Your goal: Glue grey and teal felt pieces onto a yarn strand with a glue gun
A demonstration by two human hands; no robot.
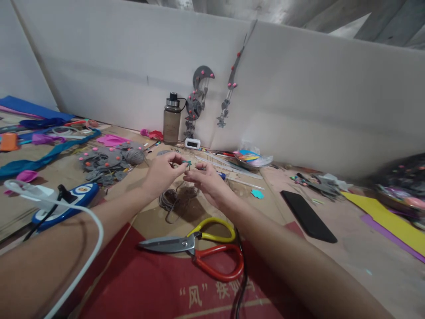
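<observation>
My left hand (pixel 168 172) pinches a small teal piece (pixel 188 163) between thumb and fingertips, above the cardboard. Close beside it on the right, my right hand (pixel 209 180) has its fingertips drawn together; what they hold, if anything, is too small to make out. Beneath both hands lies a loose tangle of grey-brown cord (pixel 171 199). Nearer to me, large scissors (pixel 191 243) with one yellow and one red handle rest partly open on the red cardboard (pixel 149 283), blades pointing left. A teal cutout (pixel 257 194) lies flat to the right of my right hand.
A water bottle (pixel 171 124) and a small white digital display (pixel 192 143) stand near the wall. Grey felt pieces with pink dots (pixel 102 159) lie left. A black phone (pixel 307 215) is at right. A white cable (pixel 96 248) crosses over my left forearm.
</observation>
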